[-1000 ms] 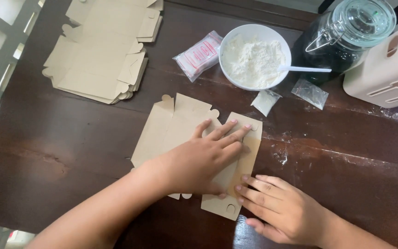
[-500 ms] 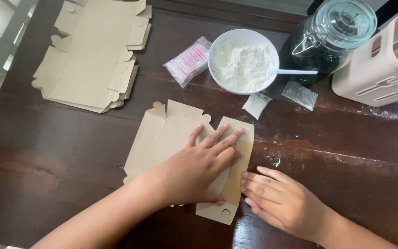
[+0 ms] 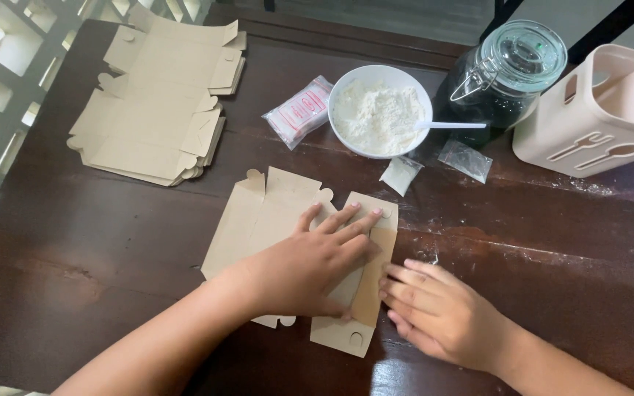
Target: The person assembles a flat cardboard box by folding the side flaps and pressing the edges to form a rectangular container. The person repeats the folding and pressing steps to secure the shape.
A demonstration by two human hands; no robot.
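Flat carton [image 3: 258,220]: brown card, lying on dark table [image 3: 97,249] at centre. Left hand [image 3: 310,268]: palm down, fingers spread, pressing the carton, grasping nothing. Right hand [image 3: 438,312]: flat, fingertips against the carton's folded right flap, nothing gripped. Behind: carton stack [image 3: 152,110], flour bowl [image 3: 379,110], glass jar [image 3: 511,70].

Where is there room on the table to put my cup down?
Bare wood lies left of the flat box, below the cardboard stack, and right of the right hand, below the cutlery caddy. It's crowded around the flour bowl and jar.
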